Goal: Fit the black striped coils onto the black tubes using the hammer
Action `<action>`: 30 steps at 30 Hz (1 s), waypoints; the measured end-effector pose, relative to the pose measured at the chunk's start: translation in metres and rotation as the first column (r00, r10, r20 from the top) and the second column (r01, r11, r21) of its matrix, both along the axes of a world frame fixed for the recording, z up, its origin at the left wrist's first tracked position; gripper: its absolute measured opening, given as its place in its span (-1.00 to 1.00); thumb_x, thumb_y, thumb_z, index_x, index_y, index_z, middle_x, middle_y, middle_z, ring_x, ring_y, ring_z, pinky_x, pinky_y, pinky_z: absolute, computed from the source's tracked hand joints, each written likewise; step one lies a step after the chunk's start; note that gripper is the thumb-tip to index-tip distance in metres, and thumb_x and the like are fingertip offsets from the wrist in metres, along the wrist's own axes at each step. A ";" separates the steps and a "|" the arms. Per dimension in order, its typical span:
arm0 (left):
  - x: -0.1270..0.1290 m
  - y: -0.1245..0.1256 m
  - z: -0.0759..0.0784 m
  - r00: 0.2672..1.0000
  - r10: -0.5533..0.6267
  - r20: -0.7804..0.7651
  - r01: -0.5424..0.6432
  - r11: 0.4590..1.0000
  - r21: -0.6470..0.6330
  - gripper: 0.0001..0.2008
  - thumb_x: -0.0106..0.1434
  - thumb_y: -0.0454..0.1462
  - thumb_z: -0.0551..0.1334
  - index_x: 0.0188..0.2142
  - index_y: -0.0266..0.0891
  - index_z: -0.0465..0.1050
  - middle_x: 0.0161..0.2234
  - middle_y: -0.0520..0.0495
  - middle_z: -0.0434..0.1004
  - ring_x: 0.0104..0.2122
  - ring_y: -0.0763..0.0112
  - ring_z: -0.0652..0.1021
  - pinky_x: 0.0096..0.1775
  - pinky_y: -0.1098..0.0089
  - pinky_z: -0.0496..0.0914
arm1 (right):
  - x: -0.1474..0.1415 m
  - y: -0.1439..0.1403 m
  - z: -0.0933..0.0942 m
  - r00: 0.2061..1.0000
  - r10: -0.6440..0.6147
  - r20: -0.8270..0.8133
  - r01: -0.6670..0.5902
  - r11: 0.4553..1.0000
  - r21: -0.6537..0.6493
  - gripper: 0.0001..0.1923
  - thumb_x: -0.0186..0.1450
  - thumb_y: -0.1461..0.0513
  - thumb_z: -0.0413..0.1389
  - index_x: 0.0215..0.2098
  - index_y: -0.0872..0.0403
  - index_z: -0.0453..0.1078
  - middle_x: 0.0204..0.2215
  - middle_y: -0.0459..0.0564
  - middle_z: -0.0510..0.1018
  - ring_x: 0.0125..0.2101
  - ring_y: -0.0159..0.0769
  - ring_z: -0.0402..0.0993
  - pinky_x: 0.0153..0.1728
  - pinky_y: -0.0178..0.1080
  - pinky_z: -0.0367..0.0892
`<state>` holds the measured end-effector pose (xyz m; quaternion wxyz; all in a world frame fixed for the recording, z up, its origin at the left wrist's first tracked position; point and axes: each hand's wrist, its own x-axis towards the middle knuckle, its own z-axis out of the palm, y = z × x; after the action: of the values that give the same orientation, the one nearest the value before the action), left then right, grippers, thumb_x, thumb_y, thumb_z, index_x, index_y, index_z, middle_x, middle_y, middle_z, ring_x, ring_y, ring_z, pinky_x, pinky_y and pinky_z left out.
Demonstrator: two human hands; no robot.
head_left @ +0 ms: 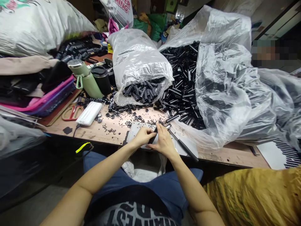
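left hand (144,135), right hand (164,142) pinching black tube (153,137) (mostly hidden)

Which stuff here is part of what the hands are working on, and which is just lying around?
In use: small black tube in left hand and right hand; loose black tubes in clear bag; tiny black washers.
Lying about: green flask; red-handled scissors; white power bank.

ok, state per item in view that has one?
left hand: pinching small black tube
right hand: on the same tube
clear bag of ribbed tubes: on its side, mouth open, spilling
green flask: capped, tilted
black tumbler: lidded
scissors: closed, flat
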<state>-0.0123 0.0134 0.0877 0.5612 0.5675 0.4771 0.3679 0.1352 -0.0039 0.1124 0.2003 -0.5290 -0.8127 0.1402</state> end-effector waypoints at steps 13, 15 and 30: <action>-0.064 0.233 0.020 0.507 0.464 -0.726 -0.507 0.842 0.185 -0.69 0.25 -0.42 0.11 -0.03 -0.58 0.35 -0.05 -0.58 0.44 0.01 -0.01 0.48 -0.03 0.20 0.35 | 0.030 -0.018 -0.046 0.940 -0.302 0.161 0.315 0.946 -0.069 0.08 0.03 -0.19 0.22 0.31 0.20 -0.03 0.16 0.29 0.22 0.15 0.15 0.15 0.14 0.11 0.13; -0.060 0.249 0.019 0.506 0.475 -0.720 -0.537 0.827 0.168 -0.63 0.23 -0.47 0.10 0.03 -0.63 0.28 -0.02 -0.61 0.42 0.03 -0.01 0.47 -0.02 0.19 0.35 | 0.028 -0.018 -0.041 0.935 -0.303 0.184 0.322 0.943 -0.081 0.11 -0.02 -0.21 0.24 0.31 0.16 0.00 0.13 0.25 0.26 0.11 0.15 0.19 0.11 0.10 0.16; -0.070 0.230 -0.001 0.570 0.426 -0.702 -0.461 0.874 0.155 -0.54 0.22 -0.29 0.21 0.09 -0.43 0.26 0.06 -0.43 0.39 0.08 0.06 0.43 0.07 0.24 0.30 | 0.047 0.012 -0.044 0.940 -0.264 0.216 0.295 0.947 -0.129 0.11 0.00 -0.19 0.22 0.32 0.17 -0.05 0.19 0.26 0.21 0.19 0.12 0.11 0.17 0.09 0.08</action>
<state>-0.0823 0.2435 0.0872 0.2316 0.5140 0.7920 0.2343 0.1820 0.0085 0.0687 0.0943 -0.6648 -0.7309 0.1222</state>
